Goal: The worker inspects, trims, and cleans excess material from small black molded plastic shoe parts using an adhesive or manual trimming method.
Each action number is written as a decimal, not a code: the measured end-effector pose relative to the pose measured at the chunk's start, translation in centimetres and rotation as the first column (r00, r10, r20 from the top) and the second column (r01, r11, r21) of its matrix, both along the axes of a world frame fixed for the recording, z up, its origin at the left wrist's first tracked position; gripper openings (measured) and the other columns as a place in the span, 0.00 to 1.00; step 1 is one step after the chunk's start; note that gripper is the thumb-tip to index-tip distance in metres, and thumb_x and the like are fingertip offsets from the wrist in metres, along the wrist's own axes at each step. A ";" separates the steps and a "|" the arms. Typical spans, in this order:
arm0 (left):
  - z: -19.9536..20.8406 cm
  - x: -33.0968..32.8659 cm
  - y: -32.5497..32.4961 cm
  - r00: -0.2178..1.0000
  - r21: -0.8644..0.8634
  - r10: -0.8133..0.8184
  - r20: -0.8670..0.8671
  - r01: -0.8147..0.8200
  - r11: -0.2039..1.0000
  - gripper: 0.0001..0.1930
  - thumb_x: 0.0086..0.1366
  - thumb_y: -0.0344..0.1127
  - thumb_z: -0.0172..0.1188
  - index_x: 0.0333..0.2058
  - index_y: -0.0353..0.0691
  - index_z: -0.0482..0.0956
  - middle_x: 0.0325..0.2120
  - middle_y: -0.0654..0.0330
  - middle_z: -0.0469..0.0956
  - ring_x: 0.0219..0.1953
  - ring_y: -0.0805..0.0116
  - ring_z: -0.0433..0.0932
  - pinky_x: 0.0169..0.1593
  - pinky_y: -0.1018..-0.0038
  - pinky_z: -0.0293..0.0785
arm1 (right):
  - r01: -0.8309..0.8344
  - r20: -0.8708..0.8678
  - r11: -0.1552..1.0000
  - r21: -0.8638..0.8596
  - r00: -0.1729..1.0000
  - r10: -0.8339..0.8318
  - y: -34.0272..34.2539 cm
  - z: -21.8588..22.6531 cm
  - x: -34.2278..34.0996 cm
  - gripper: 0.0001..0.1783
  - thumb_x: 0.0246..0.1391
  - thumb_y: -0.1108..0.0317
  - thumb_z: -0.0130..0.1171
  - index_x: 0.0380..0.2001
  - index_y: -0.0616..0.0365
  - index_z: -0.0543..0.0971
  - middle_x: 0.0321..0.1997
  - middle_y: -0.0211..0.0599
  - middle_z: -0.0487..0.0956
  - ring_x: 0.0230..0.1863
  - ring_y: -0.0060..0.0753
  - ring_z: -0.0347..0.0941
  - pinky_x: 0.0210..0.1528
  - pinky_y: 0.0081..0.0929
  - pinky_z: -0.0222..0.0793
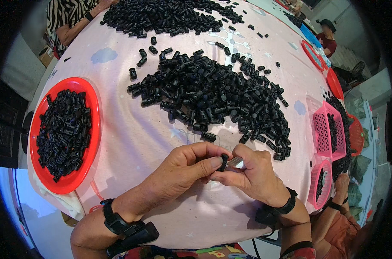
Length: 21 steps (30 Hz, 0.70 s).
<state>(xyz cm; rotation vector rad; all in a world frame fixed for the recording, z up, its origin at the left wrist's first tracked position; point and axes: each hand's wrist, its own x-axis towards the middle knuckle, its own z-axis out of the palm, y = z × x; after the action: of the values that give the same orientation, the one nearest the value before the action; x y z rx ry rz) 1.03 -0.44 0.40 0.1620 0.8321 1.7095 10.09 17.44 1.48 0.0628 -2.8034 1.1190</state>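
Over the near part of the table, my left hand [189,166] pinches a small black cord lock [223,162] between thumb and forefinger. My right hand [255,175] meets it from the other side, its thumb and bent forefinger closed at the lower end of the same piece. A pale, shiny bit shows between the right fingers, too small to make out. Just beyond my fingertips lies a large loose pile of similar black cord locks [204,88], with a single one [208,137] lying nearest my hands.
At left, a red round tray [97,129] holds many black pieces. Another pile [161,17] lies at the far side, near a person's arm [77,30]. Pink baskets [321,129] stand at right, beside another person's hand [341,183]. A pink patterned cloth [122,142] covers the table.
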 end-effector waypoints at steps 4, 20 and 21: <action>-0.1 0.1 0.0 1.000 -0.024 0.013 -0.019 -0.013 1.000 0.13 0.67 0.33 0.54 0.48 0.35 0.72 0.37 0.65 0.76 0.33 0.83 0.76 0.32 0.89 0.73 | 0.000 0.017 0.999 0.033 1.000 -0.001 0.1 0.1 0.0 0.27 0.43 0.45 0.68 0.25 0.61 0.74 0.15 0.42 0.75 0.18 0.39 0.78 0.18 0.27 0.71; 0.4 0.2 0.2 0.998 -0.044 0.021 -0.053 -0.023 0.999 0.11 0.67 0.33 0.54 0.45 0.36 0.73 0.34 0.67 0.76 0.28 0.86 0.72 0.26 0.90 0.67 | -0.034 0.021 0.999 0.035 0.999 0.033 0.2 -0.1 -0.1 0.27 0.44 0.44 0.67 0.25 0.61 0.75 0.14 0.41 0.75 0.16 0.40 0.77 0.17 0.28 0.69; 0.4 0.2 0.2 0.998 -0.053 0.032 -0.063 -0.035 0.998 0.11 0.67 0.33 0.54 0.45 0.36 0.74 0.33 0.67 0.75 0.27 0.86 0.71 0.25 0.90 0.65 | -0.036 0.035 0.999 0.029 0.999 0.035 0.2 0.0 0.0 0.27 0.44 0.44 0.67 0.25 0.60 0.76 0.14 0.40 0.75 0.16 0.40 0.77 0.17 0.28 0.69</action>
<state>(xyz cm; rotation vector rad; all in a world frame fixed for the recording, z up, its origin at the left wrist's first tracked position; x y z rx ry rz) 1.25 -0.25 0.84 0.1659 0.9305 1.7186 10.05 17.64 1.46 0.0973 -2.8603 1.0971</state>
